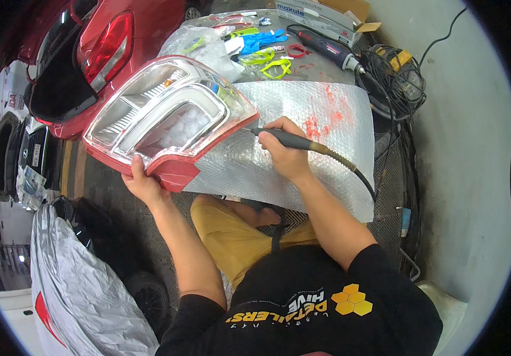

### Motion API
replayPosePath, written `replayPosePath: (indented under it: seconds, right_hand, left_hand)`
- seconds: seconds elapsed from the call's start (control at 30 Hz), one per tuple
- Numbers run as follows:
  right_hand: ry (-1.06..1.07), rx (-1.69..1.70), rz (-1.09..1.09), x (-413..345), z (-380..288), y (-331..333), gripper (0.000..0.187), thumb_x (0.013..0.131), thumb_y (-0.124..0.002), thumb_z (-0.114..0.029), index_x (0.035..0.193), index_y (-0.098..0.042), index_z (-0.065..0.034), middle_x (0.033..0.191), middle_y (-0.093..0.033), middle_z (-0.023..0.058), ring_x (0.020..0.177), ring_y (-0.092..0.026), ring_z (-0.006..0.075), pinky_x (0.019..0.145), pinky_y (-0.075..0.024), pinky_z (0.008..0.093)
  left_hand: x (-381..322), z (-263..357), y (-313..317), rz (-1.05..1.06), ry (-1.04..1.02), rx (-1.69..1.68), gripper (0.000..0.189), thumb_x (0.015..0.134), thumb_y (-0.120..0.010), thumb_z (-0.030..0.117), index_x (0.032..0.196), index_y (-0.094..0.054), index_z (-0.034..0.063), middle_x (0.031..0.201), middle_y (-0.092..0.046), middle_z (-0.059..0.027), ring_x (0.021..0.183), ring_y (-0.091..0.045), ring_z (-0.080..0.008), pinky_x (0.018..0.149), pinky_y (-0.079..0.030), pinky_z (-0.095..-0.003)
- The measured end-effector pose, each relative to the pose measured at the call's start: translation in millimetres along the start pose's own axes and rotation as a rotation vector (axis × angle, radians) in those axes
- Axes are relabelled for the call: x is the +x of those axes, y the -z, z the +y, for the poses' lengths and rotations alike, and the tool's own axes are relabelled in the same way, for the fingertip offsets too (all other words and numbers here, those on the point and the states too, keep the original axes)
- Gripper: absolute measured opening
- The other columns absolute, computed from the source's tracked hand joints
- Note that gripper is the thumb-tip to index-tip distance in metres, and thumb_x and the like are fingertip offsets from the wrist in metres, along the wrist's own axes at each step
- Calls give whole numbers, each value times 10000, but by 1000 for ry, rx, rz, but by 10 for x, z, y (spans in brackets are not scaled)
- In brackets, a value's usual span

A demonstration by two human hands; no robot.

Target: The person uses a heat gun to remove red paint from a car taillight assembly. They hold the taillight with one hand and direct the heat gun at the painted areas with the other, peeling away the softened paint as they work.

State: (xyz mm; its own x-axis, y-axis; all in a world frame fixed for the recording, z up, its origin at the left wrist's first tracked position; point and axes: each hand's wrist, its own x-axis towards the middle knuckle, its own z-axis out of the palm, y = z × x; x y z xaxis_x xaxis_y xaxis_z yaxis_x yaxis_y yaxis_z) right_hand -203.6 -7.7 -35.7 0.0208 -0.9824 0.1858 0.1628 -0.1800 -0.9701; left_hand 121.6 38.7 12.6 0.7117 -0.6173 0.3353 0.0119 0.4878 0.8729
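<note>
My left hand (146, 184) grips the lower edge of a car tail light assembly (175, 100), its thumb over the front rim. The light has a clear, shiny lens section and a red border, and it is tilted above the work surface. My right hand (286, 155) holds the dark handpiece (288, 139) of a flexible-shaft rotary tool like a pen. Its tip points left, close to the light's red right edge; I cannot tell whether they touch. From the handle, a ribbed sleeve and black cable (362, 180) run down to the right.
Beneath lies a silver foil bubble sheet (277, 178) with red debris. Behind are blue gloves (262, 41), yellow-green straps (277, 69), a straight grinder (328, 49) and a Makute box (313, 20). Coiled cords (377, 73) sit at right by the wall. A red car (148, 26) stands at left.
</note>
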Motion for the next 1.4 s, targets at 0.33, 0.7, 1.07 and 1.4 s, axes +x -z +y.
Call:
replayPosePath:
  seconds: [0.33, 0.7, 1.07, 1.4]
  right_hand:
    - [-137, 127, 92, 185, 197, 253, 196, 918, -743, -211, 927, -672, -28, 770, -712, 43, 703, -666, 127, 646, -520, 313]
    - [-167, -200, 69, 431, 332, 306, 198, 901, -750, -224, 918, -675, -43, 775, -688, 37, 715, -637, 117, 667, -505, 320]
    - [-155, -288, 23, 518, 329, 235, 273, 889, -742, -307, 946, -694, -44, 804, -704, 76, 753, -665, 187, 700, -520, 375]
    - [-155, -97, 20, 545, 507, 224, 293, 880, -738, -330, 908, -692, -42, 769, -702, 88, 732, -682, 200, 687, -527, 379]
  left_hand:
    - [29, 25, -58, -88, -48, 13, 458, 998, -682, 155, 1387, -567, -60, 1255, -690, -170, 1042, -724, -275, 893, -621, -418]
    - [197, -124, 120, -3, 62, 35, 431, 997, -684, 151, 1355, -586, -67, 1244, -682, -150, 1032, -699, -242, 894, -589, -389]
    - [284, -144, 120, -44, 65, 15, 462, 1013, -689, 200, 1381, -578, -57, 1257, -682, -153, 1035, -712, -264, 883, -600, -415]
    - [275, -50, -46, -46, 65, 22, 398, 1012, -671, 137, 1349, -593, -58, 1233, -682, -128, 1026, -689, -215, 888, -580, -374]
